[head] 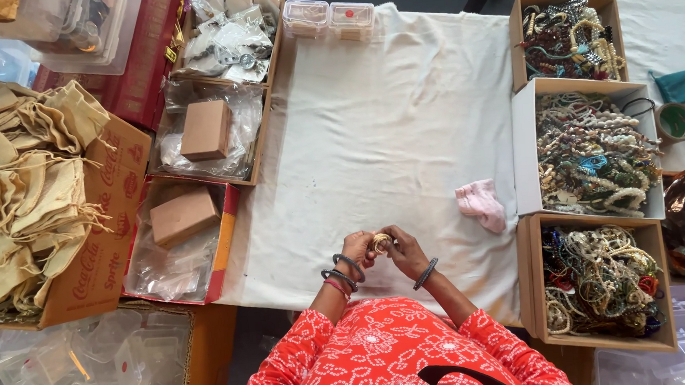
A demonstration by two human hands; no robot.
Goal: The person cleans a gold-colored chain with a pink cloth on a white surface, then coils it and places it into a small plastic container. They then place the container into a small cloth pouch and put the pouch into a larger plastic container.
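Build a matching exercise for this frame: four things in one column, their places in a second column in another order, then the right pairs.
Things:
1. pink cloth
2. small beaded coil
3. cloth drawstring bags
4. green tape roll

Places:
A. piled in the big carton at the frame's left edge
B. held between the left hand and right hand
C. at the frame's right edge, beside the white box of beads
D. lying on the white table cover, next to that white box

Pairs: 1-D, 2-B, 3-A, 4-C
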